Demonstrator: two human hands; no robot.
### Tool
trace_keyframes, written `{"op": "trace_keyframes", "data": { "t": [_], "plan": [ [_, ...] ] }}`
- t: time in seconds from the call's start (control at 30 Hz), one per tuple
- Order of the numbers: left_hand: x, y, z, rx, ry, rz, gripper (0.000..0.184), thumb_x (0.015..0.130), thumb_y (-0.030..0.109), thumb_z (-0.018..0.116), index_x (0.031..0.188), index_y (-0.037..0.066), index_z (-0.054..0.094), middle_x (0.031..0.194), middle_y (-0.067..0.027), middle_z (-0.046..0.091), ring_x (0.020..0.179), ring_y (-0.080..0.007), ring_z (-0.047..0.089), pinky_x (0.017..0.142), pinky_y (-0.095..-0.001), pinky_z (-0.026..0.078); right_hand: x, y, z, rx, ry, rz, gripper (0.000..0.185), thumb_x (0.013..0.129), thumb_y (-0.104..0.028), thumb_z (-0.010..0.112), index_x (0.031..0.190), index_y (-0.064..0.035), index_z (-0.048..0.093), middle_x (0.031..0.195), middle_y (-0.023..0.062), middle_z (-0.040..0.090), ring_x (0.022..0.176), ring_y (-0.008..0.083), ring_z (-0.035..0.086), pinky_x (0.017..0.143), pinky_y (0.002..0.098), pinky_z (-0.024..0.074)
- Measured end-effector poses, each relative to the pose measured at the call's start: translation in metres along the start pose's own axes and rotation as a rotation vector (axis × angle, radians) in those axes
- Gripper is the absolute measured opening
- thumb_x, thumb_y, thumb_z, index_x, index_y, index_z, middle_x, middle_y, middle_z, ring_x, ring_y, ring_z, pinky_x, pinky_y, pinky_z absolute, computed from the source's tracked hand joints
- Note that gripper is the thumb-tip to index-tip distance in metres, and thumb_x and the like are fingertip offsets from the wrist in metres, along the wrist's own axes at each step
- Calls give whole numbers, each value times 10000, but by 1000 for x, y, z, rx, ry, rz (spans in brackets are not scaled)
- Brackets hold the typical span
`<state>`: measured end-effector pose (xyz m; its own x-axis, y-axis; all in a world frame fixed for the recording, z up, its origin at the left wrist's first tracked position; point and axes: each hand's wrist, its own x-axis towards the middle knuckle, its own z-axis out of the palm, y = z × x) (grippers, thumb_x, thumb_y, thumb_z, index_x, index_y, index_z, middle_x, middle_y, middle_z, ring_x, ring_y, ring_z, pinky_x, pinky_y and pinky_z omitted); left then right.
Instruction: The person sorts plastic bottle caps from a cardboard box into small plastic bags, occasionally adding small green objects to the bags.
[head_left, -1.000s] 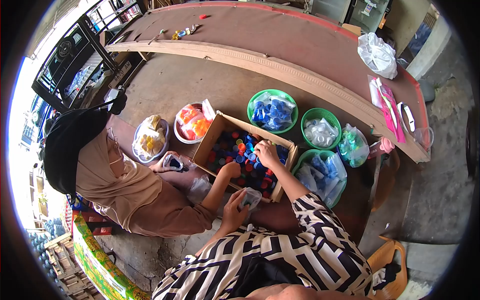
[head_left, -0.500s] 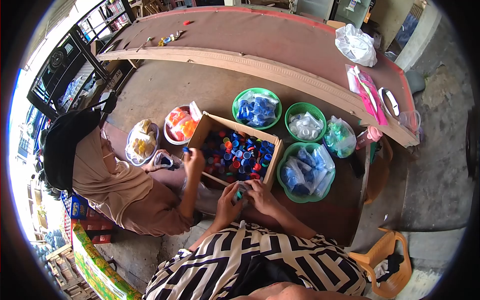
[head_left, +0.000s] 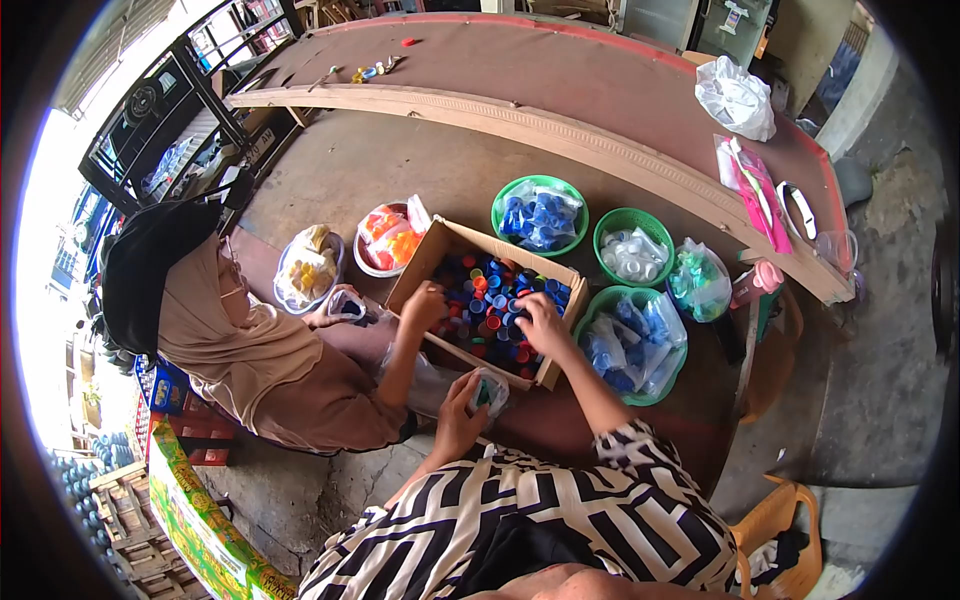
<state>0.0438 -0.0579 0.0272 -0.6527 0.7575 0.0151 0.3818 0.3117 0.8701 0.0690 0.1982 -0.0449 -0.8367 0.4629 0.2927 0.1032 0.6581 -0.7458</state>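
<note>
My left hand (head_left: 458, 418) is closed around a clear plastic bag (head_left: 491, 393) at the front edge of the cardboard box (head_left: 408, 282). Something green shows through the plastic. My right hand (head_left: 546, 328) reaches over the right side of the box, fingers parted and pointing down at the bottle caps (head_left: 490, 308). Most of the caps are blue, with red and orange ones among them. The fingertips are close to dark blue caps; whether they touch one is unclear.
At left, a co-worker's hand (head_left: 422, 308) is over the box; the other holds a plastic bag (head_left: 350, 306). Green baskets (head_left: 587, 225) (head_left: 672, 240) with bagged caps stand behind and right. Bowls (head_left: 338, 283) (head_left: 362, 262) stand left. A wooden beam (head_left: 560, 130) crosses behind.
My right hand has left the plastic bag and moved forward over the caps. My left hand still holds the bag. The co-worker's raised hand has lowered toward the box, and the view has shifted slightly.
</note>
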Motion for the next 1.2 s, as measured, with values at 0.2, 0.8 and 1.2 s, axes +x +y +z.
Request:
{"op": "trace_keyframes", "data": {
  "t": [0.2,0.8,1.2],
  "plan": [
    [-3,2,1,21,-29,-35,572,764,7,630,1321,23,498,1343,-120,503,1055,-259,599,795,-297,488,42,41,24,-471,-158,169,540,792,-167,682,1300,-128,503,1306,115,463,1208,336,453,1000,478,390],
    [32,-23,8,-63,-131,16,591,748,39,663,1319,60,511,1334,-127,509,1180,-311,537,934,-350,453,58,48,22,-308,-160,264,101,793,-140,645,861,-68,662,938,139,628,906,335,623,772,433,509],
    [37,-17,4,-40,-84,54,637,753,35,665,1360,110,490,1331,-86,513,747,-178,590,675,-287,490,66,58,43,-449,-140,141,225,716,-137,713,858,-72,552,887,126,593,916,332,589,801,435,476]
  ]
}}
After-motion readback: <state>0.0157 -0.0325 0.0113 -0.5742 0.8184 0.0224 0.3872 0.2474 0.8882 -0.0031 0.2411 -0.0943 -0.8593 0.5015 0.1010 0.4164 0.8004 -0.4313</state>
